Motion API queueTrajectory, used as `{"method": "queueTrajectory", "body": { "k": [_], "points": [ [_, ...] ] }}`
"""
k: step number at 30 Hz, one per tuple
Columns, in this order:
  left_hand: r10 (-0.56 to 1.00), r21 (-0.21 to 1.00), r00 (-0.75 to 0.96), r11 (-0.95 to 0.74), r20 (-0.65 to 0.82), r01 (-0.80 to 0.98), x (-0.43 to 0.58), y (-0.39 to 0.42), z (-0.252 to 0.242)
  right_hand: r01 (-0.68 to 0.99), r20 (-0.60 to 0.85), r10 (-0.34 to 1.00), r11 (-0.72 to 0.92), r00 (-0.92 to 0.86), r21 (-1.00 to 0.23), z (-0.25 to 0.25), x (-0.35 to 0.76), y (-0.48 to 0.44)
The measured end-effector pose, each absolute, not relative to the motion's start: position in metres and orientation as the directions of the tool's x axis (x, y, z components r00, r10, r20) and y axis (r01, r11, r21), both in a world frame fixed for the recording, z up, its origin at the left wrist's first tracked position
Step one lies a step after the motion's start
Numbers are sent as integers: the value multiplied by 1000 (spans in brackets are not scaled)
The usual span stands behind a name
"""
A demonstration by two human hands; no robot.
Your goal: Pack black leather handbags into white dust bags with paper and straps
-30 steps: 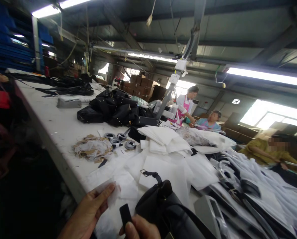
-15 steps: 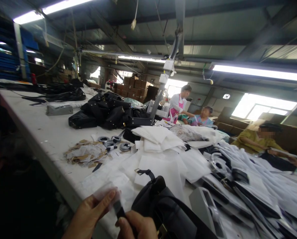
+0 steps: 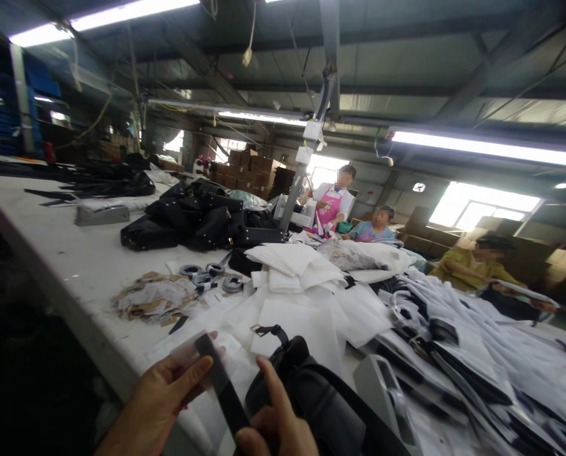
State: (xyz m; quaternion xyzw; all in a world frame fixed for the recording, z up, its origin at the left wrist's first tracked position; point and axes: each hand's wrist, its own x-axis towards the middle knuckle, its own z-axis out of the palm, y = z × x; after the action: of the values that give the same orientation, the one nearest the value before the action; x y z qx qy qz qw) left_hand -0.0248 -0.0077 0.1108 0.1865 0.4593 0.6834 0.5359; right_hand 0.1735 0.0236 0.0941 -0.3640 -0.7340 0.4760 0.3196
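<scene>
My left hand [image 3: 162,392] is closed, with the thumb pressing a black strap [image 3: 228,396] against a translucent sheet [image 3: 187,351]. The strap slants down to my right hand [image 3: 280,424], where the thumb and curled fingers pinch its lower part. The right index finger points up, free of the strap. Just beyond that hand lies a black bag [image 3: 333,396] with a short buckled strap [image 3: 273,330] at its top. White sheets [image 3: 306,323] are spread on the table under and behind the bag.
Grey rings [image 3: 232,284] and a heap of paper scraps [image 3: 154,296] lie on the white table [image 3: 83,253]. Black bags [image 3: 188,218] are piled farther back. A grey dispenser-like object [image 3: 382,392] and white strips [image 3: 482,335] fill the right. Several people work across the table.
The strap's upper end has come up across the translucent sheet and shows more of its length. My right index finger has straightened upward. The view has shifted slightly right.
</scene>
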Motion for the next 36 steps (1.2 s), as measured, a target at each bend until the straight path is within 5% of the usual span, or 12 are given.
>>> {"method": "queueTrajectory", "body": {
  "k": [5, 11, 19, 25, 28, 30, 33, 36],
  "points": [
    [970, 852, -206, 2, -129, -524, -4, -4, 117, 224, 155, 778, 356, -609, -907, 140, 170, 36],
    [923, 829, -377, -149, -80, -540, -22, 6, 146, 214, 23, 674, 266, -738, -940, 165, 181, 38],
    [978, 868, -73, -208, 196, -451, 24, 16, 178, 269, 139, 661, 476, -737, -837, 237, 181, 67],
    [952, 952, -35, -301, 303, 55, 12, 32, 186, 396, 150, 705, 546, -693, -738, 253, 183, 95],
    [911, 847, -3, -383, 413, 368, -12, 33, 198, 431, 77, 735, 476, -673, -767, 261, 190, 111],
    [783, 711, -107, -488, 613, 506, -23, 36, 214, 380, 46, 706, 434, -707, -817, 273, 196, 119],
    [630, 538, -42, -625, 775, 566, -24, 54, 244, 283, 49, 600, 445, -798, -850, 293, 200, 125],
    [775, 633, 252, -623, 579, 461, -19, 81, 270, 234, 72, 546, 469, -835, -851, 306, 204, 126]
  ]
}}
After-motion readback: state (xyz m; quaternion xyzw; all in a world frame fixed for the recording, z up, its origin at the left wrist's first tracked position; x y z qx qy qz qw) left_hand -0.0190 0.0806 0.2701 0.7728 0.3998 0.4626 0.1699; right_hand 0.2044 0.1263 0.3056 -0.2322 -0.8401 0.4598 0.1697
